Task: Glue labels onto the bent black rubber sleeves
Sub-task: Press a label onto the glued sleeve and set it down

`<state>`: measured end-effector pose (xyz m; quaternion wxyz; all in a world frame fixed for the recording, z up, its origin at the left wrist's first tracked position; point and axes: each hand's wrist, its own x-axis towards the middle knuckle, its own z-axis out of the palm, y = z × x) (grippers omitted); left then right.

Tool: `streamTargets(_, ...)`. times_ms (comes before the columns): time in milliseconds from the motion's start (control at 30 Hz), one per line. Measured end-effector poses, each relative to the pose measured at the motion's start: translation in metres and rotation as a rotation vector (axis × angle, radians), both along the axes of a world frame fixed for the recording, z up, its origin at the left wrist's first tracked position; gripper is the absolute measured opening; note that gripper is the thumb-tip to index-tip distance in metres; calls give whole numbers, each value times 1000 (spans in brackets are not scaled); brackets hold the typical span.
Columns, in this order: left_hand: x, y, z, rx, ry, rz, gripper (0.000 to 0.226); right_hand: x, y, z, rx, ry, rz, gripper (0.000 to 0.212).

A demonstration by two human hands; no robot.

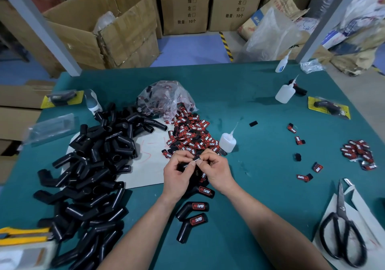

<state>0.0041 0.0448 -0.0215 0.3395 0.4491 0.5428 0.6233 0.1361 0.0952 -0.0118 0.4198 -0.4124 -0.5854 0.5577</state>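
Holding label [196,159] against sleeve [183,166] end: left hand [177,176] curled round sleeve, right hand [216,169] pinching label just right of it.

Bare forearms converge; left grip [176,176] curled round sleeve [183,165], right grip [216,172] pinching its end, thumbs touching.

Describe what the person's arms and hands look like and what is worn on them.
The left hand and right hand are bare: no gloves, and no ring shows. The left forearm and right forearm are bare too, with no sleeve, watch or bracelet in view down to the picture's lower edge.
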Motion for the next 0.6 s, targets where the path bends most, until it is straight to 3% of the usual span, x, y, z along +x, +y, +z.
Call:
streamTargets(133,0,1,0,11,-1,-3,9,-1,1,-3,-65,41,-92,12)
streamTargets(267,-1,2,0,6,1,17,16,1,1,-4,-42,21,-56,11)
streamTargets(467,0,2,-2,16,-8,19,9,0,2,-2,-28,-32,-38,25)
streamTargets(600,-2,2,-4,22,-7,-18,16,-1,2,-4,-48,21,-60,16)
